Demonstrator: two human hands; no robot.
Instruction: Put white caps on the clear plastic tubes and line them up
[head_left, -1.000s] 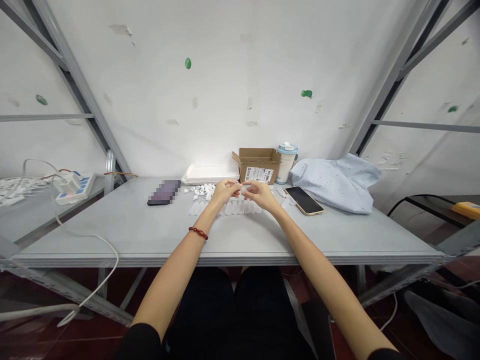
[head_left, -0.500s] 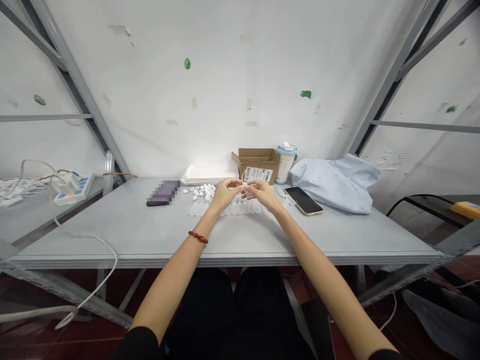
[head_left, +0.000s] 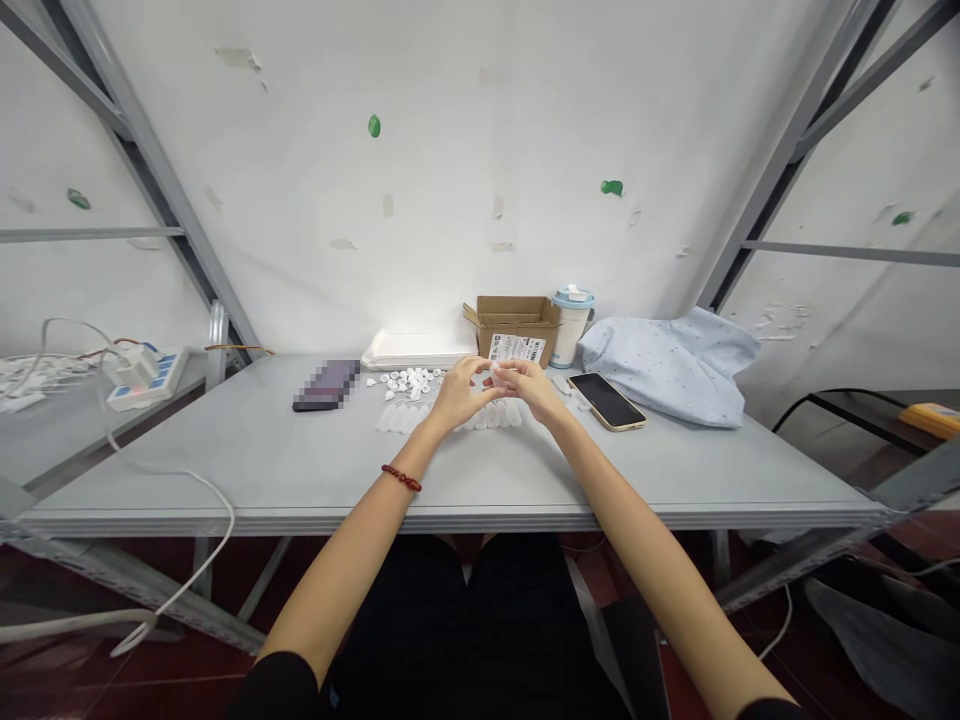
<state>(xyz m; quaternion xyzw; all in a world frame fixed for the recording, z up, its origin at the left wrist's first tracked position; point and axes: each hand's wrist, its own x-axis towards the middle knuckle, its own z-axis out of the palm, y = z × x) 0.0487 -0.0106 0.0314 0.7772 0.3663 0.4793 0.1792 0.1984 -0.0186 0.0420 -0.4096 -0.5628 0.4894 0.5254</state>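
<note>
My left hand (head_left: 459, 396) and my right hand (head_left: 529, 388) meet above the middle of the table. Pinched between the fingertips of my right hand is a small translucent white plastic piece (head_left: 497, 376), partly hidden by the fingers. My left fingers curl around its other side, with the thumb stretched beneath it. Similar translucent pieces (head_left: 401, 418) lie in a row on the table under my hands. Left of my left hand is a scatter of small white caps (head_left: 409, 381).
Behind my hands stand an open cardboard box (head_left: 517, 315), a white tray (head_left: 420, 348) and a lidded cup (head_left: 571, 330). A phone (head_left: 609, 402) and a pale blue cloth (head_left: 671, 365) lie to the right, a dark pixelated object (head_left: 328, 386) to the left. A white cable (head_left: 217, 490) hangs over the left edge.
My left hand has shifted slightly right and its fingers have moved round the piece. A thin pale loop that stuck up above the fingertips is out of sight now.
</note>
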